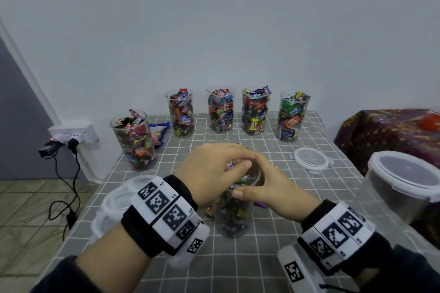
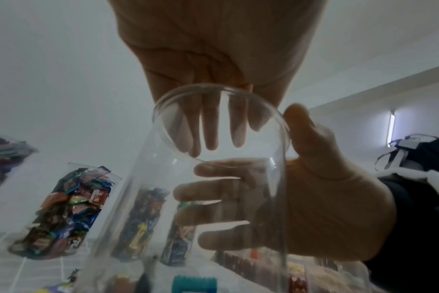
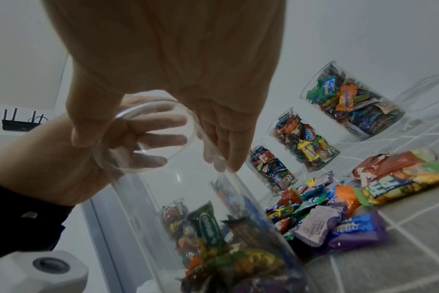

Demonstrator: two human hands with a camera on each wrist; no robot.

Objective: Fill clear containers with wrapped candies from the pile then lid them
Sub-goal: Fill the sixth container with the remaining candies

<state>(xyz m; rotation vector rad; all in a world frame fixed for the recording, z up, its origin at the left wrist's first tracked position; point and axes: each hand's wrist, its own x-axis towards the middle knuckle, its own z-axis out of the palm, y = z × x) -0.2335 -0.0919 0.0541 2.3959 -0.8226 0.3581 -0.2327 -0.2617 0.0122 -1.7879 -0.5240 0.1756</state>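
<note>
A tall clear container [image 1: 234, 216], partly filled with wrapped candies, stands upright at the table's centre. My right hand [image 1: 266, 188] grips it near the rim; the left wrist view shows the thumb on the near side and the fingers curled round the far side. My left hand [image 1: 228, 162] hovers over its mouth with straight fingers [image 2: 211, 128] hanging down and nothing in them. The candy pile [image 3: 326, 214] lies just behind the container, mostly hidden by my hands in the head view.
Several filled, unlidded containers [image 1: 221, 112] line the back, with one more at the left [image 1: 133, 140]. A loose lid [image 1: 310, 158] lies at the right, stacked lids [image 1: 119, 197] at the left. A large lidded tub [image 1: 404, 181] stands at the right edge. Candy bags [image 3: 401, 178] lie beyond the pile.
</note>
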